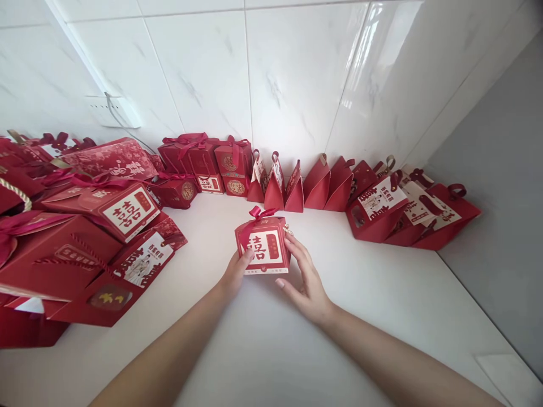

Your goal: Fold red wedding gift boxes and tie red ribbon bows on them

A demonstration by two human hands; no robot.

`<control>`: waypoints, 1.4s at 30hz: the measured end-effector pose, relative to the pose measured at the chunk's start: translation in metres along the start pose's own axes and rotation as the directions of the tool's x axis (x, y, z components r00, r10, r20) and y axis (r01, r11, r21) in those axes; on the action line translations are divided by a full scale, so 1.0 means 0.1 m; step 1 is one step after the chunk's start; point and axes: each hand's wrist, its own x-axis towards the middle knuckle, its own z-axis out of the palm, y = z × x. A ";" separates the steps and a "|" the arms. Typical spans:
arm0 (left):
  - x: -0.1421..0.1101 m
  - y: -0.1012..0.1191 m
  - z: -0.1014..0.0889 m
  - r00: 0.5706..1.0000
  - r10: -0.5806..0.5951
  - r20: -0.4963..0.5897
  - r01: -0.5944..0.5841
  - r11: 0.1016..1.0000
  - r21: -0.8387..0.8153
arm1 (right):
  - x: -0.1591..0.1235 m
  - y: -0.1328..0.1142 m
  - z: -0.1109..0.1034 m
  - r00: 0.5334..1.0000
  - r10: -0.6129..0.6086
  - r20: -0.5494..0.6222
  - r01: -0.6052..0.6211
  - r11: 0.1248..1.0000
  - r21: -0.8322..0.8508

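A small red gift box (263,249) stands in the middle, with a dark pink ribbon bow (259,212) on top and a cream panel of red characters facing me. My left hand (234,274) grips its left side, thumb laid over the front panel; those fingers are mostly hidden behind the box. On the right side, the outstretched fingers of my right hand (307,282) touch the box near a twisted cream cord (288,230). The thumb of that hand stays apart, just below the box's lower front edge.
Red gift boxes (91,254) are heaped at left. Ribboned boxes (233,167) and pointed boxes (318,183) line the tiled wall (203,68). More looped bags (377,206) stand at right, near the white table's edge (487,316). A socket (112,111) with a cable is on the wall.
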 end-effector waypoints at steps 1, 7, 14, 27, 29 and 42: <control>-0.01 0.01 0.02 1.000 0.007 -0.004 -0.007 1.000 -0.026 | 0.00 -0.01 0.00 1.000 0.021 0.008 -0.021 0.999 0.042; -0.01 0.04 0.05 0.999 0.018 0.049 -0.011 0.991 -0.134 | 0.00 0.04 0.03 0.971 0.205 0.122 -0.238 0.879 0.414; -0.03 0.11 0.02 0.997 -0.003 0.071 0.002 1.000 0.009 | 0.00 0.14 0.01 0.964 0.252 0.089 -0.265 0.863 0.429; 0.02 0.05 -0.09 0.987 -0.160 -0.029 0.162 0.984 0.072 | -0.06 0.10 -0.01 0.958 0.246 0.147 -0.286 0.846 0.451; 0.05 0.07 -0.16 0.950 -0.309 0.047 0.305 0.949 0.082 | -0.05 0.09 0.01 0.959 0.231 0.161 -0.278 0.867 0.414; -0.03 0.22 -0.08 0.966 -0.204 0.160 0.137 0.925 0.355 | -0.04 0.24 0.03 0.896 0.414 0.161 -0.439 0.770 0.462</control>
